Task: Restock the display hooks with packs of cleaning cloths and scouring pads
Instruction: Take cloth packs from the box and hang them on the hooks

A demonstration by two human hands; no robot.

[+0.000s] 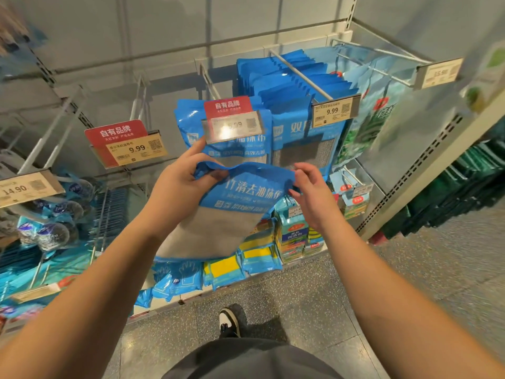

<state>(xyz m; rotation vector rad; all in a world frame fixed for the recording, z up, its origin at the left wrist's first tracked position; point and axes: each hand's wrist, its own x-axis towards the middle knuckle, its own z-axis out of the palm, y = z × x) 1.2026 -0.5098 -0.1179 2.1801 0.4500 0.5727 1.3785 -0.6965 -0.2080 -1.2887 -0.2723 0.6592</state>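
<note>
Left hand (180, 187) grips the cloth pack (229, 203) by its top edge, right hand (311, 192) pinches its corner, just below the tagged hook (232, 127)

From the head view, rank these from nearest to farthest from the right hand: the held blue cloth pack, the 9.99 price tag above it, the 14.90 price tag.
From the right hand:
1. Held blue cloth pack, touching its fingertips.
2. 9.99 price tag, just above.
3. 14.90 price tag, far left.

red tag (116, 131): 自有品牌; price labels 9.99 (136, 149), 9.99 (334, 111), 14.90 (26, 188).
</note>
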